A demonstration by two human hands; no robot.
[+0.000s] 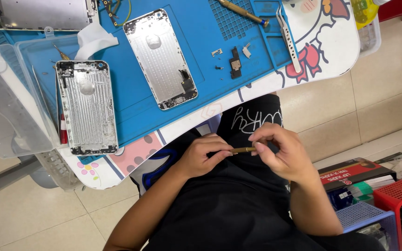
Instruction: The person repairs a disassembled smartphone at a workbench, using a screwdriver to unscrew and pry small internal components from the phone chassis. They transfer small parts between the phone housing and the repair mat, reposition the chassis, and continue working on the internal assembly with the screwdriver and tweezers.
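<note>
Both my hands are over my lap, below the table edge, holding a small brass-coloured screwdriver between them. My left hand pinches its left end, and my right hand grips the right end with fingertips curled over it. On the blue work mat lie two opened silver phone housings: one in the middle, one at the left edge. Small loose phone parts sit to the right of the middle housing.
Metal tweezers and another brass screwdriver lie at the mat's upper right. A clear plastic box lid overhangs the table's left side. Coloured baskets and boxes stand on the tiled floor at the right.
</note>
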